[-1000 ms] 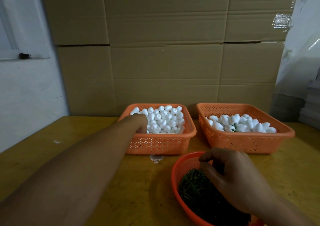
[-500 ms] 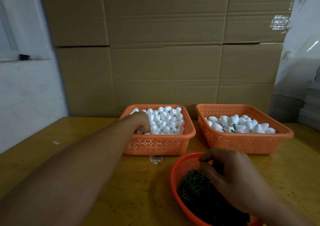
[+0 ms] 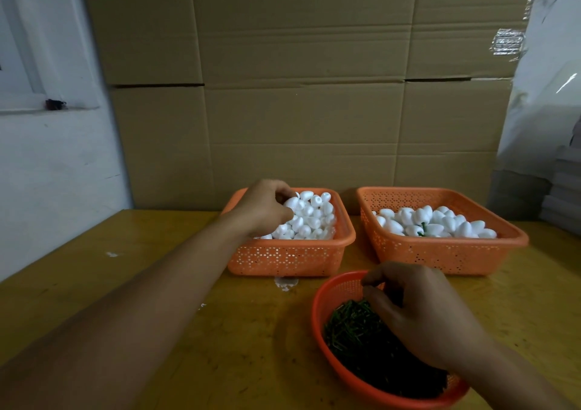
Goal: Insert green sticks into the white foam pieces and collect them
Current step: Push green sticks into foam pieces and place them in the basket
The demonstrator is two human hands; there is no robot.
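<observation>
From the head camera I take the round orange plastic bowl of green sticks (image 3: 333,343) as my landmark, at the near edge of the yellow wooden table (image 3: 94,284). Compared with 0.5 s ago, my left hand (image 3: 264,208) has lifted out of the heap in the rectangular orange perforated basket of plain white egg-shaped foam pieces (image 3: 314,218), which stands behind the bowl and to its left. The fingers are now curled over the top of the pile, and I judge that they are closing on 1 piece, though I cannot tell whether it is truly gripped. My right hand (image 3: 421,312) has barely moved: it hangs over the bowl with thumb and fingertips (image 3: 369,282) brought close together above the green sticks (image 3: 355,324); whether they pinch 1 stick I cannot tell. The second orange perforated basket (image 3: 440,252), behind the bowl and to its right, holds the finished foam pieces, with 1 green stem (image 3: 423,229) showing among them. I read this as both picks nearly made, so the joining comes next.
</observation>
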